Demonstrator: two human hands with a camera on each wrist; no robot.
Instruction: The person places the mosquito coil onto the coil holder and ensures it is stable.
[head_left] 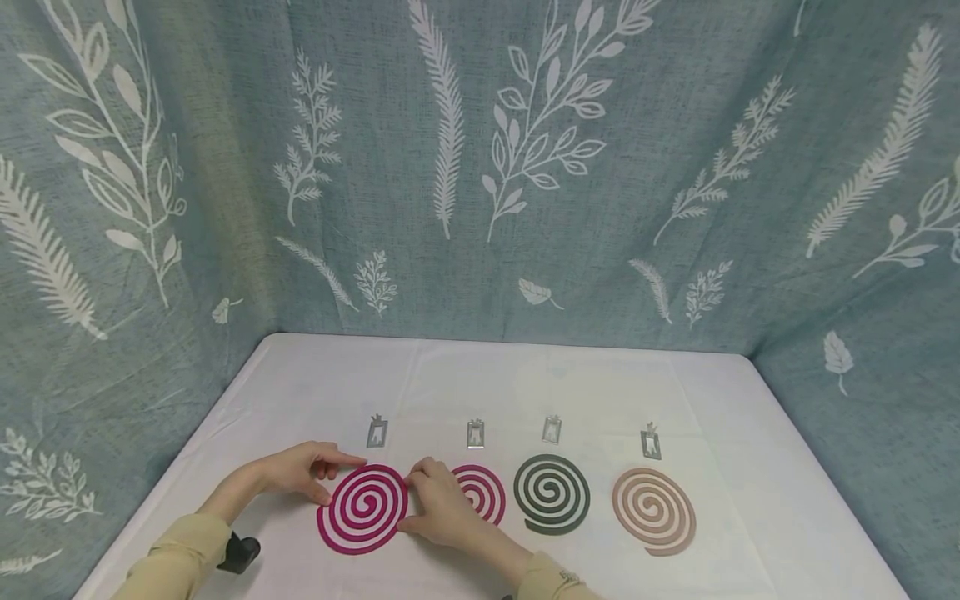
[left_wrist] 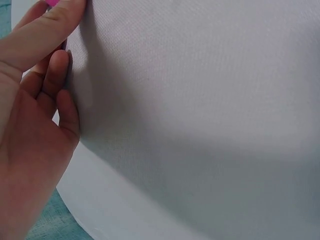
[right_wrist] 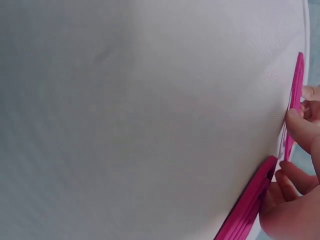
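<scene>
While both hands are pinching the magenta mosquito coil [head_left: 363,507], left hand [head_left: 300,471] at nine o'clock, right hand [head_left: 438,510] at three, I'm lifting evenly.

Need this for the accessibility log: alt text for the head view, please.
Two hands grip a large pink spiral coil by its edges on a white table, left hand at its left rim, right hand at its right. To the right lie a smaller pink coil, a dark coil and a tan coil, with four small metal stands behind them.
</scene>
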